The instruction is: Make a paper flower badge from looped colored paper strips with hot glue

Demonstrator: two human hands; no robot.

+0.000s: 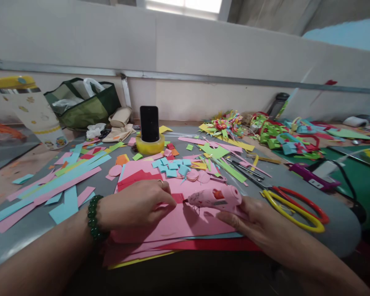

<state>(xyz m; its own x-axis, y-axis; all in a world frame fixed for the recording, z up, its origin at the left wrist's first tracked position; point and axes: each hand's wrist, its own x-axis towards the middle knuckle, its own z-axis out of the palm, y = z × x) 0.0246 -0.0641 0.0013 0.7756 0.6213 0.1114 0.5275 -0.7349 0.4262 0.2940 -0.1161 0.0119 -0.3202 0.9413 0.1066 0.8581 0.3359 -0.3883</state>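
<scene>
In the head view my left hand (141, 201), with a green bead bracelet on its wrist, is closed, its fingertips at the left edge of a small red paper piece (178, 197). The piece lies over a stack of pink paper sheets (160, 229). My right hand (252, 218) is wrapped around the handle of a pink glue gun (214, 196). The gun points left, its nozzle tip at the right edge of the red piece. Behind the fingers lie several small light-blue paper squares (172, 166), pink paper circles (203, 177) and larger red paper (140, 177).
Scissors (296, 209) with red and yellow handles lie right of my right hand. A phone (149, 124) stands in a yellow tape roll (150, 144). Paper strips (61, 187) cover the left side. A purple power strip (314, 176), bottle (38, 111) and green bag (82, 102) stand farther out.
</scene>
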